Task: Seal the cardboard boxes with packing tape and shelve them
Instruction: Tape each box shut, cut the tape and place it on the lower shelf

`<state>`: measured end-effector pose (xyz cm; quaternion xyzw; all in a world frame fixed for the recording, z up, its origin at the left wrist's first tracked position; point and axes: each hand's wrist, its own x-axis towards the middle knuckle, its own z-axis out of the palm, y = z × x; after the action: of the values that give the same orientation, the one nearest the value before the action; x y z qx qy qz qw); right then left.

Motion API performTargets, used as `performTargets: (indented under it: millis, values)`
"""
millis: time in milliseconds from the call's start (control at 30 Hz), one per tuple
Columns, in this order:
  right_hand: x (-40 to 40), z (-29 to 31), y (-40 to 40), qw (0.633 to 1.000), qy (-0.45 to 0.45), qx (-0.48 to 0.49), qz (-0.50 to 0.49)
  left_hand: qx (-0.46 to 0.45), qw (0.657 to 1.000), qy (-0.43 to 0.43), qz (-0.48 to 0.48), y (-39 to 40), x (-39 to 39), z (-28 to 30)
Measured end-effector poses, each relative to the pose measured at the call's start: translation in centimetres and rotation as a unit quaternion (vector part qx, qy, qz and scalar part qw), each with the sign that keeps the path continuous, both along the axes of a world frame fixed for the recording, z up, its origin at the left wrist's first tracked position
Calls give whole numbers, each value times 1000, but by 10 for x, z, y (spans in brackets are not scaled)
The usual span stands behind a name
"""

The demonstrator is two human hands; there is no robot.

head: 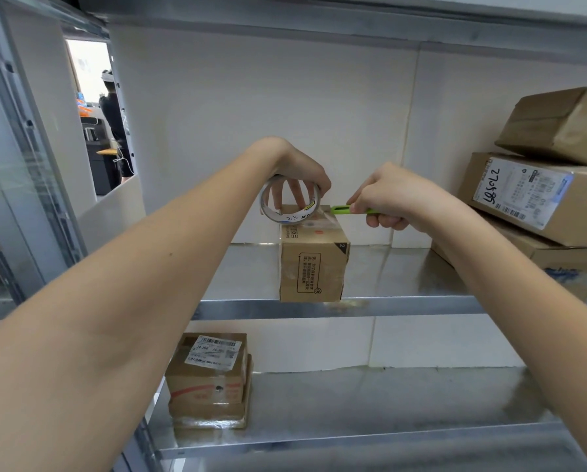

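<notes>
My left hand [297, 172] grips the tape roll [289, 202] on the center-frame box [314, 264]. Right hand [392, 199] pinches the green cutter [341, 209] at the tape.

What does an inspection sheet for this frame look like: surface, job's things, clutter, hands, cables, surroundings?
Surface: shiny metal shelf board, with a lower metal shelf board beneath.
Job's things: small brown cardboard box upright at the shelf's front edge; clear packing tape roll on its top; green utility knife at the tape strip.
Clutter: three stacked brown cardboard boxes at right; two stacked labelled boxes on the lower shelf.
Hands: left hand grips the roll, fingers through its core; right hand grips the knife.
Cables: white cable in the far room.
Surroundings: white back panels; grey steel upright; a person standing in the background.
</notes>
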<state>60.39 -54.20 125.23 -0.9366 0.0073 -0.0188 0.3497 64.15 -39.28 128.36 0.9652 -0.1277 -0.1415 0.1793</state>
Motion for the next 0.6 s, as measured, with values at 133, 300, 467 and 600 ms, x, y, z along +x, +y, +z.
performTargets:
  millis: [133, 300, 467, 600]
  values:
    - [-3, -5, 2, 1000, 14, -3, 6, 4, 1000, 4, 4, -1, -1, 1]
    - [-12, -7, 2, 1000, 21, 2, 22, 0, 999, 36, 19, 1, 1, 0]
    - [-21, -6, -21, 998, -45, -44, -3, -20, 997, 63, 42, 10, 1, -2]
    - [2, -63, -51, 972, -137, -170, -85, -31, 997, 64, 40, 12, 2, -5]
